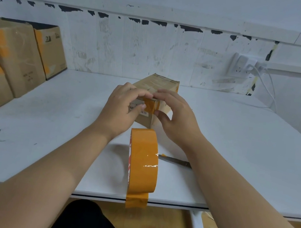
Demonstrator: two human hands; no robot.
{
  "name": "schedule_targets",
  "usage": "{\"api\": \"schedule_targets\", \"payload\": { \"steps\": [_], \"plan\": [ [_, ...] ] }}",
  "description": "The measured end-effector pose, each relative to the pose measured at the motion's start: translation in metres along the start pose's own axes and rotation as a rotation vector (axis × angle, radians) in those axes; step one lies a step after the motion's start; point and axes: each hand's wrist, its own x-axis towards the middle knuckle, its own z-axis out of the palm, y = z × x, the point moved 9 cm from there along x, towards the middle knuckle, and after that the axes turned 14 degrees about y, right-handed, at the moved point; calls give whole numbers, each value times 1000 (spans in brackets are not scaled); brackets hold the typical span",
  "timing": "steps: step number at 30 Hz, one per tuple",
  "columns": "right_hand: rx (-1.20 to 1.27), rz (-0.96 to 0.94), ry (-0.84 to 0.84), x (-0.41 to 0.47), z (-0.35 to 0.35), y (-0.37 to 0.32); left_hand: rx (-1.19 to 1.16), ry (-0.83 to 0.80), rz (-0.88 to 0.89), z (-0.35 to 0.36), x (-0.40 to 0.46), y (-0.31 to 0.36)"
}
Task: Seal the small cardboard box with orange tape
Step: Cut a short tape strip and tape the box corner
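I work at the white table [47, 118], where the sealed boxes [13, 58] sit stacked at the far left, well apart from the job, I take it so that finished work stays clear; the box [159, 85] lies in the middle of the table with one end toward me, which puts the seam under both hands; the roll [143, 161] stands on edge just in front of it, its loose end hanging over the table's near edge, probably so I can find it again; a blade [175, 160] lies beside the roll, partly under my right forearm; my left hand [125, 108] lies spread and open on the near end, thumb pressing the orange strip [149, 107], while my right hand [175, 113] curves loosely over the top corner, fingers pressing, gripping nothing; the box is worn brown card, its top creased and glossy, with a white label beside the strip.
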Motion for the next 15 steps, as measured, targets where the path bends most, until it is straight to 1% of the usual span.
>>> {"api": "schedule_targets", "payload": {
  "steps": [7, 11, 15],
  "plan": [
    [-2, 14, 12, 0, 0, 3, -118, 54, -85, -5, 0, -4],
    [17, 34, 52, 2, -2, 3, -108, 88, -90, -6, 2, -3],
    [41, 71, 79, 3, -4, 5, -100, 89, -99, -7, 3, -3]
  ]
}}
